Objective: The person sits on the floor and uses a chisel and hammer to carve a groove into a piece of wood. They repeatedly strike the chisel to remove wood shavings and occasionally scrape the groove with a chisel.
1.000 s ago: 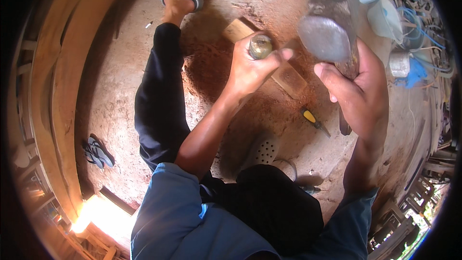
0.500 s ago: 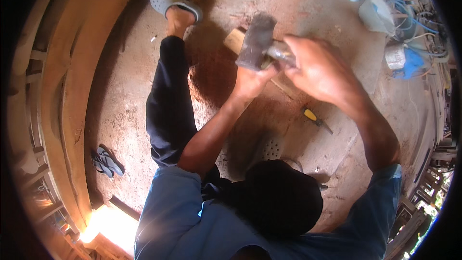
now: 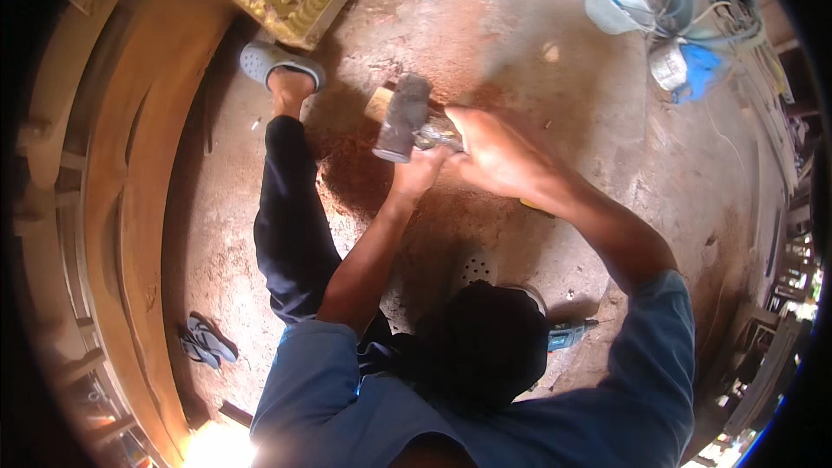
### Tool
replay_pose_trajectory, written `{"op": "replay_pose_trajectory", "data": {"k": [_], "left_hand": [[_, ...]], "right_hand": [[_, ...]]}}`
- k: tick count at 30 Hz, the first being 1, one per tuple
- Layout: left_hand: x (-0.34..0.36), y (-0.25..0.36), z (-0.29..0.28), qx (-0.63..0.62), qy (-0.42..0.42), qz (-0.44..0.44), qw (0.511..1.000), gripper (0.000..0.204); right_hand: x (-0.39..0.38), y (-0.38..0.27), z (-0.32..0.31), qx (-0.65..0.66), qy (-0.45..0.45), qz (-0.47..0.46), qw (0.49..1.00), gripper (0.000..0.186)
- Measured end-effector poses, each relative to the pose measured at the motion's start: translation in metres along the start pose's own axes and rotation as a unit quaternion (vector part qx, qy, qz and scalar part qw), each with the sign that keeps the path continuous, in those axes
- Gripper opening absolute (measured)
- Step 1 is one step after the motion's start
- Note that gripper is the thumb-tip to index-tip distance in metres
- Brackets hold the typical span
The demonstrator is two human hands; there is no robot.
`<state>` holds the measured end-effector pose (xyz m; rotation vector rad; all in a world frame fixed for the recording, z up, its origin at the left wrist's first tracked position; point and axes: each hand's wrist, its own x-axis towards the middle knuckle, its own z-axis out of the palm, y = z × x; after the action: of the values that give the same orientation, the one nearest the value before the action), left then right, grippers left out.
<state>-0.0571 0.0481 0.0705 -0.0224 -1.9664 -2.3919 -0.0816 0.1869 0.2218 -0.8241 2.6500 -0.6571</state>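
While a hammer (image 3: 405, 117) obscures wood (image 3: 378, 105), left hand (image 3: 419, 173) partly hidden

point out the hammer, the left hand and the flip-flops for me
Hammer (image 3: 404, 119): head view, on its dark head
Left hand (image 3: 419, 171): head view, on the back of the hand
Flip-flops (image 3: 214, 339): head view, on the right one of the pair

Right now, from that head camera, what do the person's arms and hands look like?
Both arms wear plain blue sleeves: the left sleeve and right sleeve each end near the elbow. Both forearms are bare below that. The left hand, partly hidden, and right hand, slightly blurred, show no gloves. I see no watch or bracelet on either wrist.
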Motion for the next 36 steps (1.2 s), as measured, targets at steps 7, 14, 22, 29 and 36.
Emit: {"op": "replay_pose_trajectory", "data": {"k": [7, 14, 22, 29, 36], "left_hand": [[0.013, 0.001, 0.005, -0.045, 0.028, 0.147, 0.988, 0.021], [0.007, -0.004, 0.005, 0.044, 0.017, 0.086, 0.995, 0.018], [0.011, -0.023, 0.0, -0.026, 0.018, 0.086, 0.996, 0.009], [0.003, -0.031, -0.009, 0.092, -0.031, 0.116, 0.988, 0.047], [0.006, -0.033, -0.001, -0.072, -0.011, 0.044, 0.996, 0.018]], "right_hand": [[-0.022, -0.014, -0.055, 0.191, 0.294, -0.186, 0.918, 0.033], [-0.013, -0.002, -0.016, -0.006, 0.004, 0.049, 0.999, 0.027], [-0.041, -0.018, -0.054, 0.2, 0.346, -0.151, 0.904, 0.025], [-0.023, 0.023, 0.011, -0.009, 0.026, 0.049, 0.998, 0.025], [-0.066, 0.023, 0.01, 0.242, 0.25, -0.014, 0.938, 0.027]]}}
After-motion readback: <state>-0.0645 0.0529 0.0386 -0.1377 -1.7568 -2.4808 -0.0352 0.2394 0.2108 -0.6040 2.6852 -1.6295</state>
